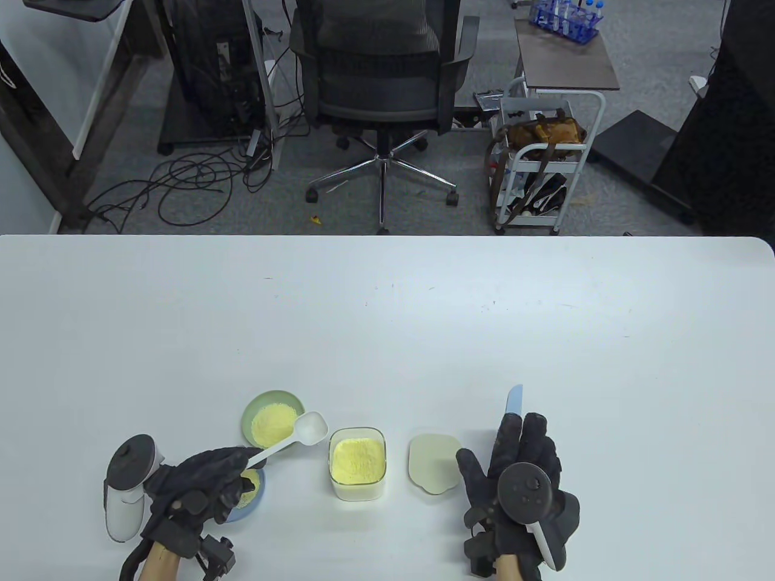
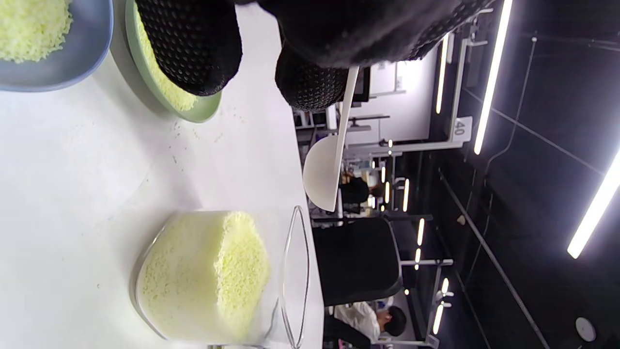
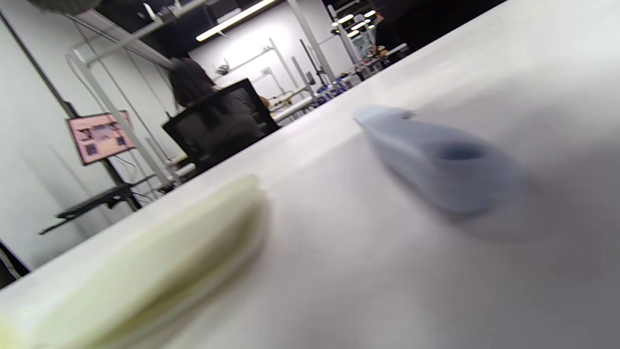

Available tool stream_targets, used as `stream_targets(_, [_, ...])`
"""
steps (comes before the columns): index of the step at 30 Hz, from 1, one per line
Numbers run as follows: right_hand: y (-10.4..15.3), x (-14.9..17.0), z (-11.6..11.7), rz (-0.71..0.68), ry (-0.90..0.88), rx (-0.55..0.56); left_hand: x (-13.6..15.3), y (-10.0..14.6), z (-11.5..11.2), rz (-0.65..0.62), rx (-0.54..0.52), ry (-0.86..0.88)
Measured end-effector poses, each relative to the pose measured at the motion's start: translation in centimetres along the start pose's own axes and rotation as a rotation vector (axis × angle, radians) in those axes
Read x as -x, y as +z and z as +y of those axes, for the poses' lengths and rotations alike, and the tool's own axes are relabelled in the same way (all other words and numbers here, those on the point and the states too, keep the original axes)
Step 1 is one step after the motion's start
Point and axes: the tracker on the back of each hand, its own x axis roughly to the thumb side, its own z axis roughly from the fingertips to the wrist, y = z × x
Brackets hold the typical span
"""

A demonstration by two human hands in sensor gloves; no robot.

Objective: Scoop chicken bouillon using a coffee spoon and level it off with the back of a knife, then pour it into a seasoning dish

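Left hand (image 1: 200, 481) pinches smooth white spoon (image 1: 289, 436) (empty bowl).

The table view looks down from the near side, facing the far chair (image 1: 380, 78). The left wrist view, turned sideways, sits close to the bouillon container (image 2: 213, 276), shared with the table view. The right wrist view skims the tabletop (image 3: 436, 271), very near the blurred knife (image 3: 436, 160).

Low in the frame, a row runs along the table (image 1: 387, 315): two dishes (image 1: 272, 417) at left, one behind the other, the container (image 1: 357, 463) at centre, its lid (image 1: 433, 463) right, the knife (image 1: 513, 400) farther right.
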Motion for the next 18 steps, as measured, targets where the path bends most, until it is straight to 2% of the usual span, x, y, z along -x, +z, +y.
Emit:
stream_targets(4, [0.9,-3.8,0.0,-0.165,-0.083,-0.009,-0.2,-0.1,-0.4,-0.001,0.031,-0.014])
stream_targets(7, [1.2,-7.4,0.6,-0.331,-0.101,-0.103,-0.2,-0.1,-0.4,-0.004,0.028,-0.018])
stream_targets(9, [1.1,-9.9,1.6,-0.41,-0.051,-0.223,-0.2,-0.1,-0.4,-0.003,0.03,-0.015])
stream_targets(13, [0.3,-12.4,4.3,-0.401,0.078,-0.444,-0.2,0.0,-0.4,-0.01,0.032,-0.012])
stream_targets(16, [-0.3,-12.2,6.2,-0.338,0.113,-0.52,-0.2,-0.1,-0.6,-0.009,0.045,-0.023])
stream_targets(18, [-0.6,-11.5,6.6,-0.339,0.088,-0.553,-0.2,-0.2,-0.7,-0.005,0.051,-0.039])
